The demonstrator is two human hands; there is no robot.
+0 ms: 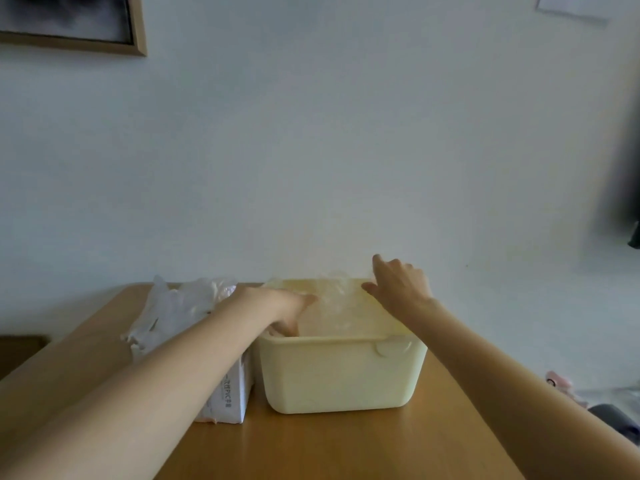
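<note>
A pale yellow plastic bin (343, 375) stands on the wooden table (346, 448) against the wall. Crumpled clear plastic film (334, 294) lies inside it and reaches the far rim. My left hand (277, 304) reaches over the left wall and down into the bin. Its thumb points right and its fingertips are hidden below the rim. My right hand (400, 284) lies over the far right corner of the bin, with the thumb and forefinger spread at the edge of the film.
A white box of disposable gloves (228, 393) stands tight against the bin's left side, with clear gloves (180, 306) bulging out of its top. A framed picture (69, 22) hangs at the upper left. Pink and dark items (561, 386) lie low beyond the table's right edge.
</note>
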